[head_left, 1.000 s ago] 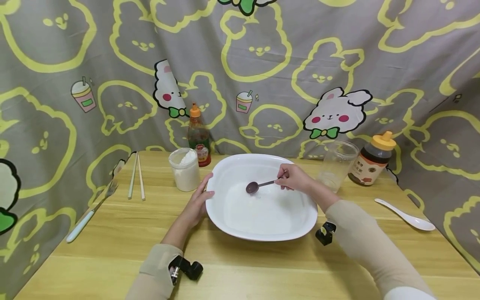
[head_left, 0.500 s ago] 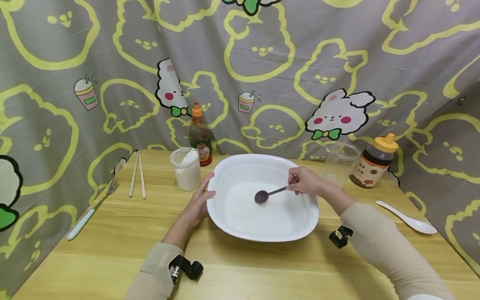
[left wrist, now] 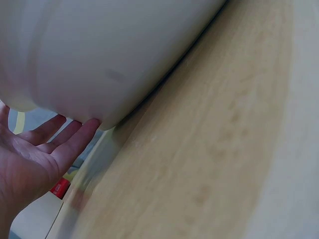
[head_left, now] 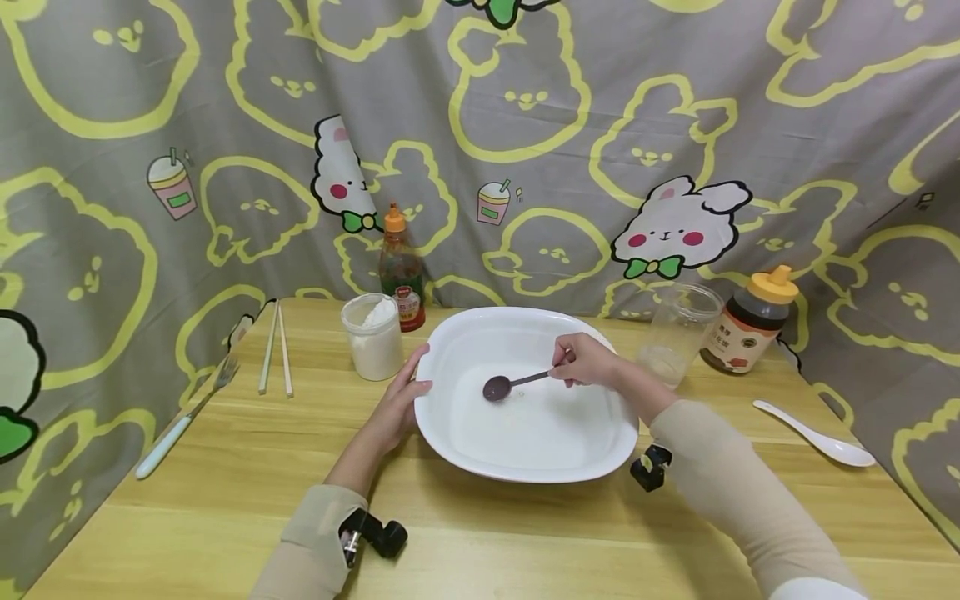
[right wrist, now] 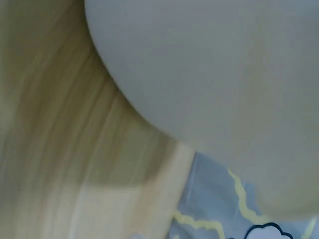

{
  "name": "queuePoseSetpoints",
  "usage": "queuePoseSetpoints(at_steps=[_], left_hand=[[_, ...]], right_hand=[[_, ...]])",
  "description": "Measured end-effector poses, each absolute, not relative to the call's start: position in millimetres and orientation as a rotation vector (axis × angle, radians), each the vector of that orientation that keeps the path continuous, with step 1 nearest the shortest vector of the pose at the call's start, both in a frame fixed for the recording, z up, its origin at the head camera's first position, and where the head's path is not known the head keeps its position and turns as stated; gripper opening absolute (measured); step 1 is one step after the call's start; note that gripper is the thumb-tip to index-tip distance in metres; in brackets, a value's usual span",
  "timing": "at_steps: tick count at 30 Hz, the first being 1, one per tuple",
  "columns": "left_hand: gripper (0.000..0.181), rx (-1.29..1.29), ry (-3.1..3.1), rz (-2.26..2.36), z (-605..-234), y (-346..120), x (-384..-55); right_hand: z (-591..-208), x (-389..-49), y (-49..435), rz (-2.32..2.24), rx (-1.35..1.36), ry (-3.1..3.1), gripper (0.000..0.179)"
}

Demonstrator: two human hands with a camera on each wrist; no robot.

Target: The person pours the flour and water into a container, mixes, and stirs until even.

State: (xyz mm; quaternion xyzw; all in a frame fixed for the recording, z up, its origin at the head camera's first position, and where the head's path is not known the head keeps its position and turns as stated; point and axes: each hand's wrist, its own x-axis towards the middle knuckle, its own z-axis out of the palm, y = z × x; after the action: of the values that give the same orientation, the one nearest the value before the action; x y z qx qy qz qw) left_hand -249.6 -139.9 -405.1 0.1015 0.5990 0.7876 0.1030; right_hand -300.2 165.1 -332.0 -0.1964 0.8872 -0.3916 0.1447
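Currently, the person's right hand (head_left: 583, 360) is above the right half of a white oval basin (head_left: 555, 450), pinching the end of a dark brown spoon (head_left: 497, 388) between thumb and fingertips. The spoon points left across the inside of the basin, its round head near the middle; whether that head touches the basin floor, I cannot tell. A few tiny specks show on the floor just beside it.

The left hand (head_left: 396, 408) grips the basin's left edge, thumb laid over the rim. Seen from the left wrist, the other fingers are slightly apart, with their tips against the outer wall. From the right wrist, that wall takes up much of the upper right.

The basin sits on a wood-grain table (head_left: 480, 542). Just left of it stands an uncovered clear jar of white powder (head_left: 375, 348), with an orange-capped red sauce bottle (head_left: 402, 292) close behind. Farther left lie 2 pale chopsticks (head_left: 276, 350) and a fork with a light blue handle (head_left: 180, 421). On the other side, a clear container (head_left: 681, 325) is partly hidden by the right forearm, near a dark syrup bottle with a yellow cap (head_left: 750, 325). A white soup spoon (head_left: 817, 435) lies toward the right edge. Behind everything hangs a gray curtain (head_left: 528, 125) with yellow cartoon outlines.
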Motion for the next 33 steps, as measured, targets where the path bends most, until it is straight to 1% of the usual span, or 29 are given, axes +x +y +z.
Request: queuePoseSetpoints(at_steps=[3, 8, 13, 17, 23, 26, 29, 33], left_hand=[[0.058, 0.305, 1.768, 2.329, -405, -139, -249], [0.059, 0.318, 1.76, 2.328, -405, -138, -249], [0.058, 0.315, 1.774, 2.327, -405, -138, -249], [0.058, 0.328, 1.79, 2.328, -405, -139, -250], [0.059, 0.33, 1.799, 2.337, -403, -140, -250], [0.058, 0.326, 1.803, 2.33, -403, -140, -250], [0.059, 0.32, 1.797, 2.329, -403, -140, -250], [0.059, 0.316, 1.78, 2.338, -405, -139, -249]], right_hand=[[-328, -299, 175, -1.049, -0.566, 2.616, 0.012], [-326, -301, 184, -1.028, -0.476, 2.702, 0.012], [-333, -305, 170, -1.108, -0.525, 2.692, 0.012], [-335, -302, 161, -1.14, -0.571, 2.608, 0.012], [-324, -294, 174, -0.966, -0.668, 2.648, 0.01], [-319, -294, 184, -0.872, -0.647, 2.743, 0.009], [-319, -299, 186, -0.871, -0.626, 2.803, 0.008], [-327, -305, 175, -0.961, -0.645, 2.79, 0.008]])
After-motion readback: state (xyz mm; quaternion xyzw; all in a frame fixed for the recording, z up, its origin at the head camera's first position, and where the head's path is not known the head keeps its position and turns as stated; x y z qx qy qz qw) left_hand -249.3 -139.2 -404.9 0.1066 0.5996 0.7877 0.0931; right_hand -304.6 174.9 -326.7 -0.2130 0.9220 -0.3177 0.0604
